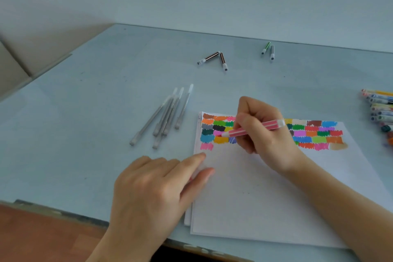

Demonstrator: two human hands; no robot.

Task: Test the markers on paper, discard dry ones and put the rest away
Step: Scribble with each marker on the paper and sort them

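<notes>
Right hand [265, 134] pinches pink marker [253, 128] over paper [255, 187] | left hand [157, 185] flat, steadying | many swatches done | pile [380, 108] at right, seemingly untested or kept

Pink marker [253, 128] tilted, tip seemingly touching swatched paper [255, 187]

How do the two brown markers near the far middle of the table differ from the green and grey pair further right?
The brown markers have brown barrels; the green and grey pair has one green barrel and one grey. The brown markers splay apart in a V, meeting at their far ends; the green and grey pair lies close together, almost parallel. Both pairs lie flat on the table, away from the paper, with white ends towards the camera.
</notes>
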